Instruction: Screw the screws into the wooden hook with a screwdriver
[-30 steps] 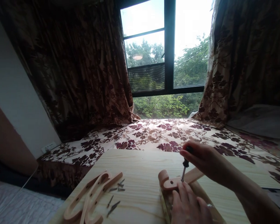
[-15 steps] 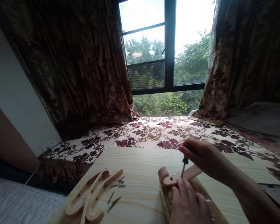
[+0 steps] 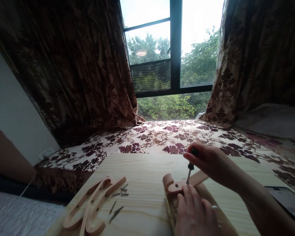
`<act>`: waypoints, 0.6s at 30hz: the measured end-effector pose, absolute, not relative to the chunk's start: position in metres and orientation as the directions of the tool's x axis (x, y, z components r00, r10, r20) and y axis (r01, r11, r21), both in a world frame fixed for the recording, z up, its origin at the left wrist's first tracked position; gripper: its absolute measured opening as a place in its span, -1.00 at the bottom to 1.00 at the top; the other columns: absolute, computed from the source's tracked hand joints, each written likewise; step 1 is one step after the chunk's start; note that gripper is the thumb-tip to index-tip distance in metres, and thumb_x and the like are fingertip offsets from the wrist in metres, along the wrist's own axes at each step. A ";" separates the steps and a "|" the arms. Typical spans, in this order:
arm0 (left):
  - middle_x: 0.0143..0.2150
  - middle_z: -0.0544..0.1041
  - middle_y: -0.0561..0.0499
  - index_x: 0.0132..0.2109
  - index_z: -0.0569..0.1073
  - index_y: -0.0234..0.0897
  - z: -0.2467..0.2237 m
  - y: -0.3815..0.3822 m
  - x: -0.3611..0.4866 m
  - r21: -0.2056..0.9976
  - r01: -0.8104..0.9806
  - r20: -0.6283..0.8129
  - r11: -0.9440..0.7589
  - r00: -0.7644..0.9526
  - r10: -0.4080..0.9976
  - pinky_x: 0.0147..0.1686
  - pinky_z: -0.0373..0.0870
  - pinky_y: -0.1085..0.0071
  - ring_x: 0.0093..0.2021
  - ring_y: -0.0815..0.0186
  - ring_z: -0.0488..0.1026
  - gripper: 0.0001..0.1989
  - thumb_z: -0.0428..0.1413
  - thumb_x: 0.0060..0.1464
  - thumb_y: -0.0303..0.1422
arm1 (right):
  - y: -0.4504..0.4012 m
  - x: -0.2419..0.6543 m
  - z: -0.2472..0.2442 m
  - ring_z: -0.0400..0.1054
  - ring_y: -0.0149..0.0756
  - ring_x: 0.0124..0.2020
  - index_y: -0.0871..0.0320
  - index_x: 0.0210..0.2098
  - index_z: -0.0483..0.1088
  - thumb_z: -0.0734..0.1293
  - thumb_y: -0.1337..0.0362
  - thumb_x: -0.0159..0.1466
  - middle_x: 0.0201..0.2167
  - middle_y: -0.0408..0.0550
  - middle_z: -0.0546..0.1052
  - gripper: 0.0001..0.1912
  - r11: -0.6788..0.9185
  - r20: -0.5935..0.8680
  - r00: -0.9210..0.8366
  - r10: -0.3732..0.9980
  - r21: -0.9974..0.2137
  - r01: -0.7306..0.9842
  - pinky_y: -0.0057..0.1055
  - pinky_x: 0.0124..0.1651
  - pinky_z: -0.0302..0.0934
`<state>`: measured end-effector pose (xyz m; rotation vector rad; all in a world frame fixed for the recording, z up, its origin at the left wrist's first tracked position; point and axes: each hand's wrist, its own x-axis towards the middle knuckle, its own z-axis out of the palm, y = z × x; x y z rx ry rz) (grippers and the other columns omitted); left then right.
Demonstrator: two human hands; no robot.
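My right hand (image 3: 206, 160) is closed round the black handle of a screwdriver (image 3: 189, 165), held nearly upright. Its tip meets a hole area in a curved light-wood hook piece (image 3: 176, 186). That hook lies across a wooden board (image 3: 170, 213) on the table. Beside the screwdriver tip, my left hand (image 3: 195, 209) presses its fingertips on the hook's near edge; whether it pinches a screw there is hidden. One more dark hole shows in the hook, left of the tip.
Several curved wooden hooks (image 3: 95, 206) lie at the left of the pale wooden table (image 3: 142, 209). Several loose screws (image 3: 116, 214) lie beside them. A phone (image 3: 285, 203) is at the right edge. Behind are a flower-patterned cloth (image 3: 157, 136), curtains and a window.
The whole view has shifted slightly, so everything appears a little further left. Both hands keep nearly the same places on the screwdriver and the hook.
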<state>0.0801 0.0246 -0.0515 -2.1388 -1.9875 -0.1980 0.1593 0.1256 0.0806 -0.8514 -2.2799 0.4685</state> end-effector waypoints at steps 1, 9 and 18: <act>0.24 0.24 -0.40 0.11 0.46 -0.33 -0.055 0.027 0.081 -0.044 0.997 0.206 -0.067 0.074 0.976 0.03 0.24 -0.27 0.25 -0.31 0.12 -0.55 0.10 0.12 -0.22 | 0.125 0.160 0.080 0.33 -0.34 -0.50 0.07 -0.30 0.36 0.23 0.04 0.29 -0.51 -0.16 0.48 -0.76 0.721 0.441 -0.584 0.681 -0.545 0.428 -0.44 -0.44 0.14; 0.30 0.04 -0.52 0.24 0.29 -0.50 0.009 0.011 0.075 0.064 0.989 -0.064 -0.132 0.136 0.989 0.14 0.08 -0.25 0.30 -0.35 -0.04 -0.25 0.06 0.10 0.02 | 0.121 0.159 0.084 0.23 -0.40 -0.55 0.11 -0.42 0.31 0.24 0.08 0.29 -0.57 -0.19 0.42 -0.74 0.758 0.473 -0.605 0.641 -0.515 0.400 -0.46 -0.49 0.05; 0.30 -0.01 -0.55 0.27 0.21 -0.56 0.062 0.001 0.073 0.155 0.979 -0.237 -0.131 0.166 0.957 0.18 0.04 -0.19 0.30 -0.31 -0.05 -0.33 0.11 0.17 -0.16 | 0.121 0.160 0.087 0.29 -0.39 -0.49 0.12 -0.32 0.35 0.23 0.14 0.29 -0.50 -0.15 0.46 -0.81 0.752 0.446 -0.652 0.613 -0.583 0.308 -0.49 -0.45 0.13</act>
